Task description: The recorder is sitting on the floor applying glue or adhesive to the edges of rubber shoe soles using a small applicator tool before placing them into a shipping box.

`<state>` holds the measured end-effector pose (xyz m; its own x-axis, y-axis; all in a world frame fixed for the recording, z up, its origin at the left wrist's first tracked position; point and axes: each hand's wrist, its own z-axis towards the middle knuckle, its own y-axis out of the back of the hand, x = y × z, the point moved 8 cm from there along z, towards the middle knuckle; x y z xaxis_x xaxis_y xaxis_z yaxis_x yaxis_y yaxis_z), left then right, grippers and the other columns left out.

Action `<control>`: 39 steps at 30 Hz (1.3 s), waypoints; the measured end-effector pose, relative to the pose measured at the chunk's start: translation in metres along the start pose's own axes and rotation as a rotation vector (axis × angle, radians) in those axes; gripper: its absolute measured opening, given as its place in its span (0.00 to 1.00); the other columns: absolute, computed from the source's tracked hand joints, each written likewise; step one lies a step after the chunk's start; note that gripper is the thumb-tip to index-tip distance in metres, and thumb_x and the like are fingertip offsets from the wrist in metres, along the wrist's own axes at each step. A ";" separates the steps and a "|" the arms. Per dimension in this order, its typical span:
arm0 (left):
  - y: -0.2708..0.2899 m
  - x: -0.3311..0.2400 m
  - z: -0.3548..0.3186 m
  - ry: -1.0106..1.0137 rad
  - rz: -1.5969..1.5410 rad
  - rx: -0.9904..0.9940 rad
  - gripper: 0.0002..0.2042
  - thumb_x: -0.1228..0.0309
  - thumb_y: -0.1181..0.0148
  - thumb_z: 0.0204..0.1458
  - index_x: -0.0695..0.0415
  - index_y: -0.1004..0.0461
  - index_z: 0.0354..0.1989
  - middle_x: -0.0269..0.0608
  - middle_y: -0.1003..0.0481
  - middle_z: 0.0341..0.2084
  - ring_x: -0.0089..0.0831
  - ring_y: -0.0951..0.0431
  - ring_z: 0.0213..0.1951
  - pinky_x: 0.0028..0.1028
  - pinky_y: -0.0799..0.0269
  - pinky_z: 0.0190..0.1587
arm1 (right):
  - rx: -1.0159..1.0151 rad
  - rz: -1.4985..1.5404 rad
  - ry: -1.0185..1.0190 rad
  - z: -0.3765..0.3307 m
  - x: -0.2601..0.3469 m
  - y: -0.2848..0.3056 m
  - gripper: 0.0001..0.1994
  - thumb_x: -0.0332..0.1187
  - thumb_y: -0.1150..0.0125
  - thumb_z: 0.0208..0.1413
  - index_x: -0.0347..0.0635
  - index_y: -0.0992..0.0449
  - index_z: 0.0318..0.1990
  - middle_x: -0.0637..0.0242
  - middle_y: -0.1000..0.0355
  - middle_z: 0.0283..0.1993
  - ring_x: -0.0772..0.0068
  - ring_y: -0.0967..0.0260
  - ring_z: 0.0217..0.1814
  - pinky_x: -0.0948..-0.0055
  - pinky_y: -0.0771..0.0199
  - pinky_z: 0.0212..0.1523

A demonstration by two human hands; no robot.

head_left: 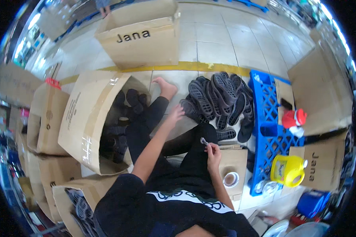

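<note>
My left hand (pixel 177 112) reaches forward with its fingers stretched out, at the near left edge of a pile of dark shoe soles (pixel 221 93). The closest sole (pixel 191 110) lies right by its fingertips; I cannot tell whether they touch. Over my right thigh, my right hand (pixel 214 155) is closed on a small thin tool with a pale rounded end (pixel 203 140), its exact kind too small to make out. Treads face up on many of the piled soles. Left of my legs, an open cardboard box (pixel 87 118) lies on its side with dark footwear pieces (pixel 136 100) inside.
A cup (pixel 231 179) stands on flat cardboard (pixel 235 158) at my right. Beyond it, a blue plastic pallet (pixel 261 158) carries a yellow jug (pixel 286 170) and a red-capped bottle (pixel 294 118). A large carton (pixel 146 47) stands ahead; more boxes (pixel 47 114) line the left.
</note>
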<state>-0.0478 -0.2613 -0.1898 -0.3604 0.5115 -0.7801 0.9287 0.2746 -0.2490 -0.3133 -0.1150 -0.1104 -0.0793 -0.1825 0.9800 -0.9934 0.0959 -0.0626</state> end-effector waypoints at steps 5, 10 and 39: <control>0.111 -0.038 -0.121 -0.384 0.024 -0.080 0.20 0.61 0.51 0.62 0.55 0.38 0.61 0.44 0.28 0.53 0.34 0.24 0.49 0.34 0.30 0.50 | -0.062 -0.043 0.009 0.004 -0.008 0.007 0.08 0.31 0.44 0.62 0.34 0.26 0.41 0.67 0.27 0.33 0.79 0.30 0.35 0.79 0.28 0.38; 0.284 -0.023 -0.205 -0.552 0.049 -0.582 0.16 0.65 0.53 0.62 0.53 0.34 0.58 0.39 0.27 0.50 0.28 0.25 0.43 0.25 0.31 0.46 | -0.002 -0.207 -0.022 0.002 0.007 -0.010 0.10 0.32 0.45 0.63 0.34 0.27 0.43 0.69 0.28 0.34 0.80 0.31 0.35 0.80 0.30 0.40; 0.075 0.124 0.110 -0.167 0.910 -0.219 0.57 0.56 0.26 0.36 0.50 0.62 0.72 0.65 0.57 0.67 0.59 0.48 0.66 0.48 0.49 0.65 | -0.071 -0.267 -0.078 -0.015 0.000 -0.001 0.10 0.35 0.42 0.61 0.35 0.26 0.42 0.65 0.26 0.34 0.77 0.29 0.36 0.77 0.28 0.41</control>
<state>-0.0134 -0.2670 -0.3685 0.5261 0.4857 -0.6981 0.8040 -0.0167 0.5944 -0.3106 -0.1002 -0.1077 0.1752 -0.2849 0.9424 -0.9720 0.1024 0.2117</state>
